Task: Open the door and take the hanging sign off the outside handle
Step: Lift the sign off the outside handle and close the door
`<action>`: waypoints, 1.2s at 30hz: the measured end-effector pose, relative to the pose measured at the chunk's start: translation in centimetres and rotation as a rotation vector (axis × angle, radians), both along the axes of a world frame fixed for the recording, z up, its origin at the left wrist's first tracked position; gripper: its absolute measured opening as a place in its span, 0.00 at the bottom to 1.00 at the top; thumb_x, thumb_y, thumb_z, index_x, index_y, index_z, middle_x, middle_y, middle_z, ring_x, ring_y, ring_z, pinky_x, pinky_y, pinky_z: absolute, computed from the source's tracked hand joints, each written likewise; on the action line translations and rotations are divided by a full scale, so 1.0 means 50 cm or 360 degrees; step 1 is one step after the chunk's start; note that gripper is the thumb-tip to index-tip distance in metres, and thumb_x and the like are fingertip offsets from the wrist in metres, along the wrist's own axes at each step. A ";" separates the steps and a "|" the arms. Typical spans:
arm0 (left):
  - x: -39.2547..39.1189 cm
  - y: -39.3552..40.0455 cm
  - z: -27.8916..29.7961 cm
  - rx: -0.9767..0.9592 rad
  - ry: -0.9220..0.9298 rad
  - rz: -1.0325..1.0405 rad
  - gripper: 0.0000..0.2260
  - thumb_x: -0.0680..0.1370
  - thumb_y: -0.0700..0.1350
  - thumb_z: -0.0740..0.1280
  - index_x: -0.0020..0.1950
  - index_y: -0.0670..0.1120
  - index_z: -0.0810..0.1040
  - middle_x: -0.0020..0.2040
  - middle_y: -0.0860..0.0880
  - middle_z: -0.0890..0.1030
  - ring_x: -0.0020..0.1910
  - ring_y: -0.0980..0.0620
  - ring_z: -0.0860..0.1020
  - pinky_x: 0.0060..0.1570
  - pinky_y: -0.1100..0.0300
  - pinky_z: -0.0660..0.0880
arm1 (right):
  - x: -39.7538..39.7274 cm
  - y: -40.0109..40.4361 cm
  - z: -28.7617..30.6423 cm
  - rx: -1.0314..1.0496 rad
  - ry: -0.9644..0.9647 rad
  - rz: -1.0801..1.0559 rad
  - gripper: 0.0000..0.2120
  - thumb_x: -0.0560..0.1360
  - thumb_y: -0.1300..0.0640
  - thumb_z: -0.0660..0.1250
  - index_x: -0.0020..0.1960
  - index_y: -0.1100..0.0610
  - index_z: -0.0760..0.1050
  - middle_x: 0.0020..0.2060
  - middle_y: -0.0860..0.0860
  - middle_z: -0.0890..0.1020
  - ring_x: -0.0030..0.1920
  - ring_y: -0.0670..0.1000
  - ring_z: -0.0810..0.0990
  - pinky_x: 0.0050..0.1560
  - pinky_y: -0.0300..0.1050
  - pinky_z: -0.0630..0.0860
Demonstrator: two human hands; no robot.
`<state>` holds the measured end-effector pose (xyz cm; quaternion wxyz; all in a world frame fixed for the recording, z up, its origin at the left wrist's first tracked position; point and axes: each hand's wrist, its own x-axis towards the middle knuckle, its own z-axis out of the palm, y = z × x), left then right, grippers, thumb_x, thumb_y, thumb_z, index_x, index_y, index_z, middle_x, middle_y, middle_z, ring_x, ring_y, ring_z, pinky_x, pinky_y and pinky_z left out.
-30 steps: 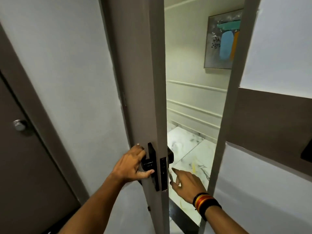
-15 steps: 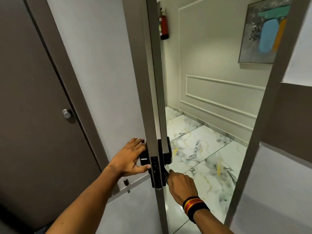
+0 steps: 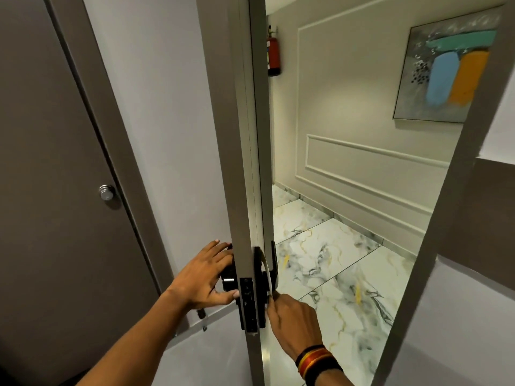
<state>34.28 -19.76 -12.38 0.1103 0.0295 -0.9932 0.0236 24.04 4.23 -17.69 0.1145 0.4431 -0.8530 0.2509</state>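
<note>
Grey door (image 3: 245, 135) ajar, edge-on; white sign (image 3: 267, 270) hangs on black outside handle (image 3: 274, 260).

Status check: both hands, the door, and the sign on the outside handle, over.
Left hand gripping inside handle, door ajar. Right hand pinching hanging sign, sign not yet off outside handle. Nothing in the way.

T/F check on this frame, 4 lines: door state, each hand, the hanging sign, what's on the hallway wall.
1. The door stands open onto the hallway. True.
2. The left hand hangs free of the door. False: it is on the inside handle.
3. The right hand is at the hanging sign on the outside handle. True.
4. The hallway wall is bare. False: a painting and a fire extinguisher hang there.
</note>
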 end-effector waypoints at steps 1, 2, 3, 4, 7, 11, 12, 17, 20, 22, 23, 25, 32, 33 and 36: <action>-0.004 -0.004 -0.004 0.0003 0.0011 -0.0009 0.43 0.75 0.78 0.47 0.80 0.52 0.67 0.81 0.50 0.68 0.82 0.49 0.60 0.81 0.43 0.57 | -0.010 0.002 -0.001 -0.0076 -0.0104 0.0007 0.14 0.79 0.53 0.67 0.35 0.53 0.80 0.28 0.48 0.81 0.23 0.48 0.74 0.25 0.32 0.54; -0.007 -0.006 -0.009 0.0004 0.0018 -0.0014 0.43 0.75 0.78 0.48 0.81 0.52 0.66 0.81 0.50 0.67 0.83 0.49 0.59 0.82 0.43 0.56 | -0.024 0.004 -0.002 -0.0160 -0.0203 -0.0056 0.16 0.83 0.52 0.63 0.39 0.54 0.80 0.32 0.50 0.83 0.28 0.49 0.74 0.26 0.34 0.59; -0.009 -0.007 -0.015 0.0006 0.0018 -0.0010 0.43 0.75 0.78 0.48 0.81 0.52 0.65 0.82 0.50 0.66 0.84 0.49 0.58 0.83 0.43 0.54 | -0.039 0.006 -0.004 -0.0184 -0.0323 -0.0144 0.17 0.85 0.50 0.58 0.41 0.54 0.78 0.36 0.50 0.82 0.33 0.48 0.74 0.30 0.39 0.66; -0.016 -0.009 -0.020 0.0006 0.0025 0.0000 0.44 0.75 0.78 0.48 0.82 0.51 0.65 0.83 0.50 0.65 0.84 0.50 0.56 0.83 0.43 0.52 | -0.061 0.006 0.001 -0.0177 -0.0424 -0.0183 0.18 0.86 0.49 0.56 0.41 0.53 0.75 0.38 0.49 0.80 0.36 0.48 0.74 0.37 0.42 0.71; -0.023 -0.004 -0.029 0.0001 0.0032 0.0016 0.46 0.74 0.79 0.46 0.83 0.51 0.62 0.84 0.52 0.62 0.85 0.52 0.53 0.84 0.45 0.51 | -0.111 -0.013 0.030 -0.0062 -0.0621 -0.0161 0.16 0.84 0.51 0.56 0.42 0.55 0.75 0.38 0.50 0.81 0.39 0.52 0.78 0.43 0.48 0.77; -0.036 0.002 -0.035 0.0008 -0.0006 0.0019 0.48 0.73 0.81 0.45 0.81 0.50 0.65 0.85 0.53 0.58 0.85 0.53 0.49 0.84 0.46 0.50 | -0.165 -0.072 0.073 -0.0092 -0.0676 -0.0148 0.13 0.84 0.52 0.56 0.54 0.53 0.79 0.41 0.55 0.86 0.39 0.55 0.83 0.41 0.48 0.80; -0.041 0.005 -0.038 0.0016 0.0002 0.0019 0.48 0.73 0.81 0.45 0.80 0.50 0.66 0.85 0.54 0.57 0.85 0.54 0.48 0.84 0.46 0.50 | -0.178 -0.081 0.080 -0.0122 -0.0696 -0.0187 0.13 0.84 0.52 0.56 0.56 0.53 0.78 0.40 0.55 0.86 0.39 0.56 0.83 0.41 0.49 0.81; -0.066 0.021 -0.037 0.0083 0.0108 -0.0069 0.52 0.71 0.82 0.45 0.79 0.45 0.68 0.84 0.50 0.60 0.85 0.53 0.47 0.83 0.55 0.40 | -0.209 -0.042 0.108 -0.0225 -0.0707 -0.0357 0.21 0.76 0.58 0.64 0.69 0.50 0.76 0.25 0.49 0.76 0.28 0.53 0.76 0.30 0.46 0.72; -0.088 0.023 -0.019 0.0051 0.0071 -0.0178 0.55 0.70 0.82 0.45 0.80 0.42 0.66 0.83 0.46 0.63 0.84 0.51 0.52 0.82 0.59 0.36 | -0.233 0.005 0.134 -0.0196 -0.0686 -0.0418 0.12 0.75 0.55 0.67 0.57 0.52 0.80 0.29 0.50 0.80 0.34 0.56 0.82 0.38 0.49 0.80; -0.109 0.027 -0.013 0.0028 0.0023 -0.0216 0.55 0.70 0.82 0.46 0.79 0.41 0.68 0.81 0.43 0.67 0.83 0.47 0.57 0.83 0.57 0.40 | -0.254 0.039 0.153 -0.0168 -0.0705 -0.0443 0.09 0.74 0.48 0.68 0.48 0.53 0.81 0.34 0.51 0.85 0.37 0.57 0.85 0.41 0.51 0.84; -0.118 0.028 -0.010 -0.0002 0.0009 -0.0225 0.54 0.70 0.82 0.47 0.77 0.41 0.71 0.80 0.42 0.70 0.82 0.45 0.61 0.84 0.55 0.44 | -0.266 0.051 0.165 -0.0131 -0.0735 -0.0442 0.11 0.75 0.46 0.69 0.45 0.53 0.81 0.34 0.52 0.86 0.34 0.56 0.86 0.37 0.52 0.85; -0.135 0.042 -0.007 -0.0071 -0.0010 -0.0262 0.51 0.71 0.82 0.47 0.72 0.42 0.76 0.75 0.41 0.76 0.79 0.43 0.68 0.81 0.49 0.56 | -0.287 0.078 0.186 -0.0069 -0.0851 -0.0436 0.10 0.79 0.50 0.67 0.46 0.56 0.82 0.32 0.55 0.86 0.30 0.56 0.85 0.29 0.51 0.84; -0.211 0.096 -0.001 0.0071 0.0151 -0.0376 0.37 0.70 0.82 0.56 0.47 0.48 0.76 0.46 0.51 0.78 0.47 0.53 0.71 0.50 0.56 0.75 | -0.305 0.162 0.282 0.0028 -0.0776 -0.0570 0.18 0.82 0.52 0.66 0.39 0.62 0.80 0.30 0.54 0.88 0.25 0.51 0.82 0.32 0.45 0.81; -0.224 0.103 0.001 0.0077 0.0160 -0.0387 0.36 0.70 0.82 0.57 0.45 0.48 0.75 0.43 0.52 0.77 0.45 0.54 0.69 0.46 0.57 0.73 | -0.303 0.175 0.297 0.0006 -0.0767 -0.0608 0.18 0.81 0.52 0.67 0.39 0.63 0.81 0.29 0.53 0.88 0.23 0.49 0.80 0.30 0.41 0.77; -0.260 0.129 0.006 0.0116 0.0173 -0.0414 0.35 0.68 0.81 0.61 0.38 0.47 0.72 0.37 0.51 0.75 0.41 0.52 0.69 0.40 0.54 0.72 | -0.300 0.223 0.337 0.0027 -0.0734 -0.0702 0.17 0.82 0.53 0.67 0.43 0.65 0.83 0.29 0.53 0.88 0.22 0.47 0.79 0.29 0.38 0.73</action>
